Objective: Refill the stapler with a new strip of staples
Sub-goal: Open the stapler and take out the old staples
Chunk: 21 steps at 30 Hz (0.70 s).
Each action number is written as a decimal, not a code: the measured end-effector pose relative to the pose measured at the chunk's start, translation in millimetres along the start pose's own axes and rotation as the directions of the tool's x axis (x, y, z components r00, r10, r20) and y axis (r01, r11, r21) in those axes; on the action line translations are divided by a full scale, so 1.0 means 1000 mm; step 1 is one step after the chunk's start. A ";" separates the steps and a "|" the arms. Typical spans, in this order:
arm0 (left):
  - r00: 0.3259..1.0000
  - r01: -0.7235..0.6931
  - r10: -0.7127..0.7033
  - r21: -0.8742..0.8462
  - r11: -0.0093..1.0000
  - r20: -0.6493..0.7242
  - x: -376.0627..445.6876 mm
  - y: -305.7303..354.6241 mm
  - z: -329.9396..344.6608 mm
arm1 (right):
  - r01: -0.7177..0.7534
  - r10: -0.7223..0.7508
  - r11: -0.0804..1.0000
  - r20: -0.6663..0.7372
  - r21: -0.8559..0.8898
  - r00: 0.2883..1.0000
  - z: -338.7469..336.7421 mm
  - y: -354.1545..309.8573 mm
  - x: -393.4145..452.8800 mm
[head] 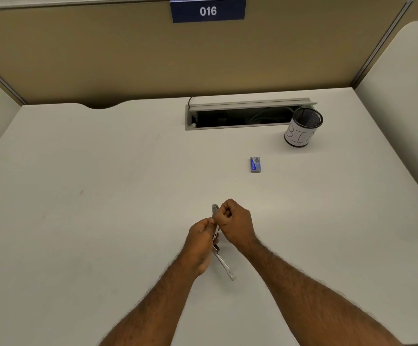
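While both forearms reach in from the near edge of the desk (78, 186) and converge just short of its middle, the person holds the stapler (224, 264) swung open between the two hands, lifted a little above the surface so far as the view allows.

Nearest the viewer, one metal arm of the stapler juts back and down toward the near edge, its notched end free of either hand. The left hand (200, 242) wraps the stapler's middle, fingers curled round it with the back of the hand turned upward. Just beyond, the right hand (235, 222) is bunched into a loose fist, thumb and forefinger pinching at the other arm of the stapler, whose tip shows above the knuckles. Whether a strip of staples lies between those fingers cannot be told; the fingers hide the channel.

The step in hand appears to be the opening or loading of the magazine. If the channel is still bare, the next move calls for a strip from the staple box (255, 164), which lies apart from the hands, farther back and to the right; one hand must then let go while the other keeps the stapler splayed.

Farther still, toward the far right corner, stands a mesh cup (302, 128) with a paper label, touching the open cable tray (240, 113) set along the far edge. Behind rises the partition with the sign (208, 10) reading 016.
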<state>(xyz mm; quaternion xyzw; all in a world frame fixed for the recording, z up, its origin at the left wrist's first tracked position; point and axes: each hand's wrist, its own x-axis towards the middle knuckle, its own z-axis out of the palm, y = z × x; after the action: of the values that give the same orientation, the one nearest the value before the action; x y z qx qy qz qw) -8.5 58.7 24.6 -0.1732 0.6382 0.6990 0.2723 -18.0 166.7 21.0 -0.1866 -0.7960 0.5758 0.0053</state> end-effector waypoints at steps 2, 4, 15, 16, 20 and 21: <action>1.000 0.022 -0.023 -0.049 0.999 -0.010 0.001 -0.001 0.003 | 0.005 -0.005 1.000 -0.003 0.017 1.000 0.001 0.001 0.000; 0.999 0.040 -0.042 -0.083 0.996 -0.022 0.001 -0.003 0.006 | 0.006 -0.006 1.000 -0.003 0.024 1.000 0.002 0.002 0.000; 0.966 0.127 -0.204 -0.389 0.912 -0.162 0.023 0.013 -0.018 | 0.124 -0.127 0.988 0.031 0.092 0.991 0.016 -0.009 -0.027; 0.965 0.119 -0.209 -0.441 0.889 -0.160 0.024 0.016 -0.018 | 0.120 -0.123 0.989 0.026 0.088 0.992 0.015 -0.009 -0.029; 0.961 0.065 -0.235 -0.710 0.701 -0.145 0.032 0.026 -0.021 | -0.036 0.035 0.980 0.007 0.198 0.999 0.011 -0.009 -0.032; 0.964 0.053 -0.230 -0.757 0.651 -0.130 0.034 0.027 -0.023 | -0.104 0.106 0.960 0.007 0.260 0.994 0.009 -0.008 -0.030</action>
<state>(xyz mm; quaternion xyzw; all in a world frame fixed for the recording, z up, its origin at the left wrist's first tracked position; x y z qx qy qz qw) -53.6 40.7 23.1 -0.3933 0.3050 0.8524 0.1607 6.0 147.0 31.5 -0.2283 -0.7024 0.6742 0.0018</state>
